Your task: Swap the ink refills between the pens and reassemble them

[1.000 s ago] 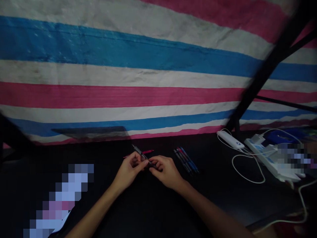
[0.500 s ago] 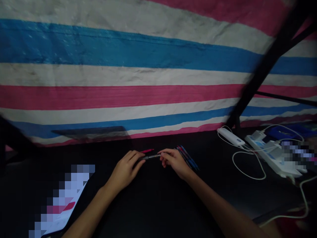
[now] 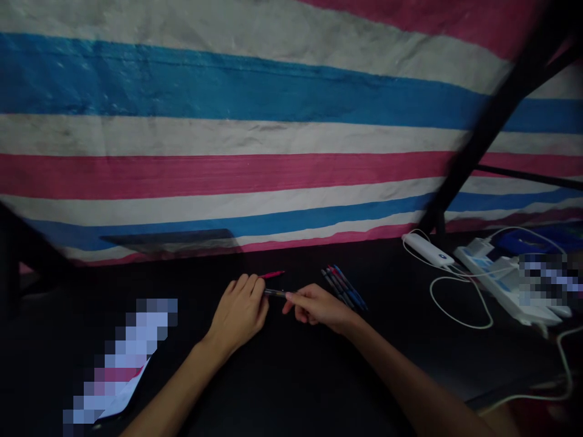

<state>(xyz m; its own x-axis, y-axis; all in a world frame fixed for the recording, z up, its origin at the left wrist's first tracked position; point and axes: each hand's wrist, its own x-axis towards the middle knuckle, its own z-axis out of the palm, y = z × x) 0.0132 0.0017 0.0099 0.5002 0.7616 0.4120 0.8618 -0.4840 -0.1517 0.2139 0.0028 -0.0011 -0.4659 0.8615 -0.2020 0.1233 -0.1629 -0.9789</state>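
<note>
A dark, slim pen (image 3: 276,293) lies level between my two hands, low over the black table (image 3: 291,370). My left hand (image 3: 240,308) is closed around its left end, back of the hand up, so that end is hidden. With thumb and fingers my right hand (image 3: 315,306) pinches the other end. Just behind my left hand is a red pen (image 3: 272,274), partly covered by the fingers. Beyond my right hand several pens (image 3: 344,286) in black, red and blue lie side by side at a slant.
At the left lies a device with a lit screen (image 3: 122,394), partly blurred out. A white power strip (image 3: 510,288) with plugs, a white adapter (image 3: 427,250) and loose cables occupy the right. Striped sheeting (image 3: 273,176) hangs behind the table, crossed by a dark metal frame (image 3: 483,133).
My left hand has turned over more and closed further over the pen's left end. My right hand has shifted slightly down and left, uncovering more of the pens behind it.
</note>
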